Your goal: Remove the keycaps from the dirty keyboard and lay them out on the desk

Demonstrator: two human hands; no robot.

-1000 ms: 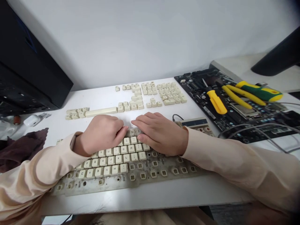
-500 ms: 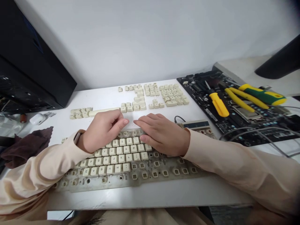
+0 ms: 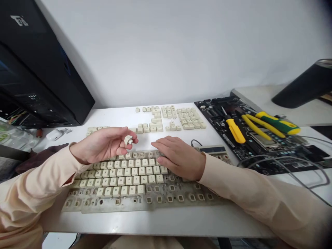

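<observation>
My left hand (image 3: 105,143) is turned palm up above the keyboard's upper left part. Its fingers hold a cream keycap (image 3: 128,140), tipped so that the stem underneath shows. My right hand (image 3: 178,155) lies palm down over the upper right of the keyboard (image 3: 109,206), fingers stretched out and hiding some sockets. Letter keycaps fill the keyboard's middle rows, while bare square sockets show along the bottom, the right and the top row. Behind the hands, loose keycaps (image 3: 192,117) stand in groups on the white table (image 3: 116,117).
On the right a black motherboard (image 3: 218,114) carries a yellow screwdriver (image 3: 235,131), yellow-handled pliers (image 3: 263,126) and a green-yellow handle (image 3: 278,123). Grey cables (image 3: 280,158) loop over it. A black computer case (image 3: 52,69), a white earbud case (image 3: 54,135) and a dark cloth (image 3: 38,159) stand left.
My left hand has rolled from knuckles up to palm up, bringing a keycap into sight between its fingers. The right hand stays almost where it was. The head view has shifted slightly.
</observation>
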